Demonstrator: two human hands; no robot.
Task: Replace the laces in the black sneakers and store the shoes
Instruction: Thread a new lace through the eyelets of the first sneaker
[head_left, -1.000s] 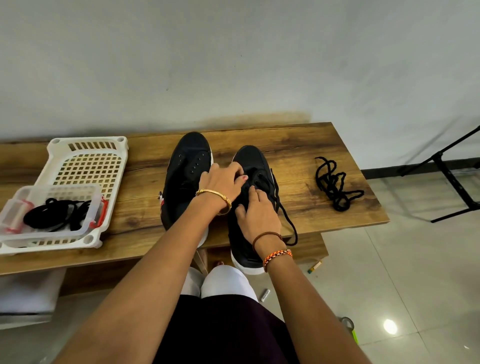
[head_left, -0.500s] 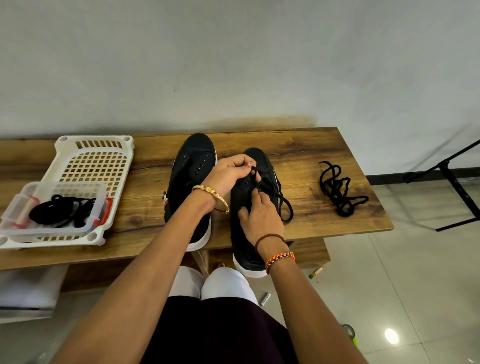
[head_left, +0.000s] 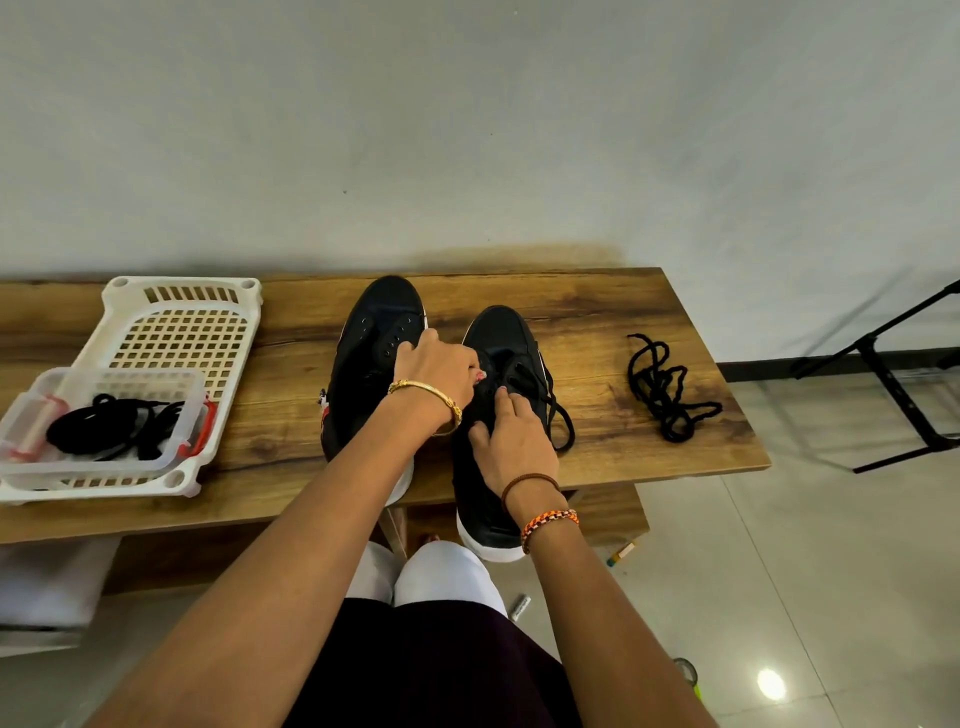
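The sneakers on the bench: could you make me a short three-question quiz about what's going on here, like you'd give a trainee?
1. True or false: the left sneaker has a lace threaded through its eyelets.
2. Which shoe are the left hand and right hand working on?
A. the left sneaker
B. the right sneaker
C. neither
3. Fill in: the loose black lace lies on the wooden bench, to the ____ of both shoes.

Key
1. False; its eyelets show empty.
2. B; both hands are at its lacing, with a lace hanging over its right side.
3. right; more black laces sit in the clear box in the white basket.
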